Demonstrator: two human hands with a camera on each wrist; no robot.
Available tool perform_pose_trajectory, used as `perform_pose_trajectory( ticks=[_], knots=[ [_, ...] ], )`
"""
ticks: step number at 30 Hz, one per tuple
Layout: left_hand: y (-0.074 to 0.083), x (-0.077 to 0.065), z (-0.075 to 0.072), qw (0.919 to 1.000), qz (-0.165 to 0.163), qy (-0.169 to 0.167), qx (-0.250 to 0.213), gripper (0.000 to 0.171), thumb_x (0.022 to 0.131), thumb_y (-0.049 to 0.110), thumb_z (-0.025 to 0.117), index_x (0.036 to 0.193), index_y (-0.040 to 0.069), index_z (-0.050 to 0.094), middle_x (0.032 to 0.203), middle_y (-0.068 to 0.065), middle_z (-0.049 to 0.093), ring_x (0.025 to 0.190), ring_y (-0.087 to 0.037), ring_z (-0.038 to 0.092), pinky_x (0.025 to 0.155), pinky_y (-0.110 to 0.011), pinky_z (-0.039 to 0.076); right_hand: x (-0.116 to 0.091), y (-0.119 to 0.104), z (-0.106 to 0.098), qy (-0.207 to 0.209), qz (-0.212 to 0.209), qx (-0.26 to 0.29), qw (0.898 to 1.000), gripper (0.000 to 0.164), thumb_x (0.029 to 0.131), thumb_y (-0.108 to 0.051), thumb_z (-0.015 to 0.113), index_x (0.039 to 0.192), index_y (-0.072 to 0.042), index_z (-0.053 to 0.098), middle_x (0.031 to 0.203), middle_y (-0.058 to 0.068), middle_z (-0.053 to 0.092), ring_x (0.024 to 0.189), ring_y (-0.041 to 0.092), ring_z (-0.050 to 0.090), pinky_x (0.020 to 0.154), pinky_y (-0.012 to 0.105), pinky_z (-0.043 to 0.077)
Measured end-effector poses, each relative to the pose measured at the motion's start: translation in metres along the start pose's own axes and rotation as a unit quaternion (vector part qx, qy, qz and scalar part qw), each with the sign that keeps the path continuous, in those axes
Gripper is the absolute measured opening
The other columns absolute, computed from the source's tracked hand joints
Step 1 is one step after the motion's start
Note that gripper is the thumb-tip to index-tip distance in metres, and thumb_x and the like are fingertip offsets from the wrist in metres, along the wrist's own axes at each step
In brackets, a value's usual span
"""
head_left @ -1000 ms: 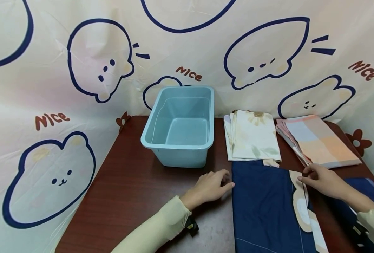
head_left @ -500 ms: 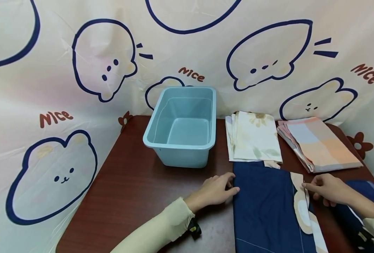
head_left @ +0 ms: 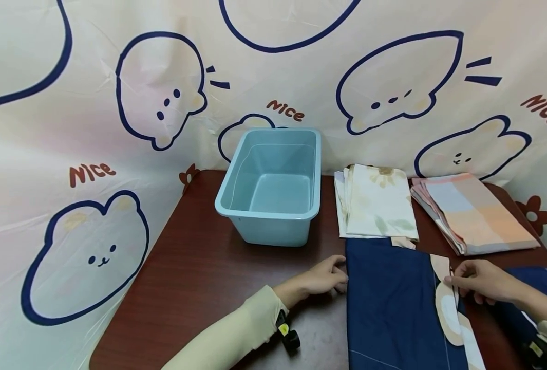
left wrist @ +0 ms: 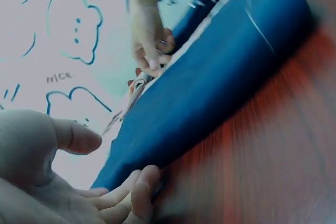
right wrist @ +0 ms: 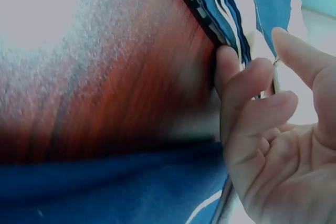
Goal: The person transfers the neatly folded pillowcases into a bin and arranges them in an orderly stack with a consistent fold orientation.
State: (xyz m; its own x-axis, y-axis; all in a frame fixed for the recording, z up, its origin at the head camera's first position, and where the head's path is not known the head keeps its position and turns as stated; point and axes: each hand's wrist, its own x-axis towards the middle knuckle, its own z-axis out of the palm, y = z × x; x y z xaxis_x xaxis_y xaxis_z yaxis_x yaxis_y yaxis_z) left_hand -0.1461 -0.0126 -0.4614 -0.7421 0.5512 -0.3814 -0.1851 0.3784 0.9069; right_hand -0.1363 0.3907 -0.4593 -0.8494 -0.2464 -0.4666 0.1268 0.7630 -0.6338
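Note:
A folded navy cloth (head_left: 393, 303) with a beige and white printed strip lies flat on the table in front of me. Along its left edge my left hand (head_left: 325, 277) touches the fabric; the left wrist view shows its thumb held apart from the fingertips (left wrist: 149, 174), which rest at the cloth's edge. At the right edge my right hand (head_left: 488, 281) pinches the layers near the upper corner. Up close in the right wrist view, the thumb is on one side and the curled fingers (right wrist: 257, 77) on the other, with several layered edges showing.
A pale blue plastic tub (head_left: 270, 228) stands at the back of the brown table (head_left: 199, 277). Right of it lie a folded white floral cloth (head_left: 379, 203) and a folded pastel checked cloth (head_left: 490, 216). More navy fabric (head_left: 539, 282) lies at the far right. A printed curtain hangs behind.
My right hand has slid down slightly along the cloth's right edge. The left hand has moved slightly down at the left edge. The head view has shifted a little to the left.

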Motion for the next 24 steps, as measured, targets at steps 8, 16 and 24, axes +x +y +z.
perform_pose_trajectory(
  ticks=[8, 16, 24],
  knots=[
    [-0.004, 0.007, 0.005, 0.9910, -0.062, -0.007, -0.118, 0.057, 0.097, 0.007, 0.052, 0.152, 0.000, 0.038, 0.114, -0.012, 0.066, 0.094, -0.024, 0.067, 0.063, -0.024, 0.048, -0.003, 0.003, -0.001, -0.045, 0.044, 0.041, 0.997, 0.036, 0.100, -0.041, 0.061, 0.089, -0.007, 0.060, 0.067, -0.003, 0.055, 0.050, 0.007, 0.045, 0.046, 0.025, 0.042],
    [-0.001, 0.011, 0.013, 0.9965, -0.055, -0.007, -0.062, 0.047, 0.095, 0.010, 0.056, 0.140, -0.004, 0.055, 0.104, -0.008, 0.068, 0.084, -0.016, 0.065, 0.062, -0.023, 0.050, -0.002, 0.007, 0.002, -0.088, 0.001, 0.075, 0.993, 0.055, 0.103, -0.032, 0.058, 0.078, 0.015, 0.045, 0.054, -0.009, 0.044, 0.044, 0.002, 0.036, 0.044, 0.021, 0.036],
    [0.001, 0.012, 0.018, 0.9995, -0.032, 0.004, 0.000, 0.037, 0.098, 0.018, 0.062, 0.129, -0.002, 0.065, 0.101, -0.009, 0.069, 0.081, -0.015, 0.063, 0.065, -0.028, 0.055, 0.002, 0.004, 0.005, -0.071, -0.012, 0.056, 0.996, 0.060, 0.100, -0.032, 0.062, 0.066, 0.006, 0.031, 0.050, -0.012, 0.039, 0.042, 0.002, 0.032, 0.043, 0.023, 0.037]
  ],
)
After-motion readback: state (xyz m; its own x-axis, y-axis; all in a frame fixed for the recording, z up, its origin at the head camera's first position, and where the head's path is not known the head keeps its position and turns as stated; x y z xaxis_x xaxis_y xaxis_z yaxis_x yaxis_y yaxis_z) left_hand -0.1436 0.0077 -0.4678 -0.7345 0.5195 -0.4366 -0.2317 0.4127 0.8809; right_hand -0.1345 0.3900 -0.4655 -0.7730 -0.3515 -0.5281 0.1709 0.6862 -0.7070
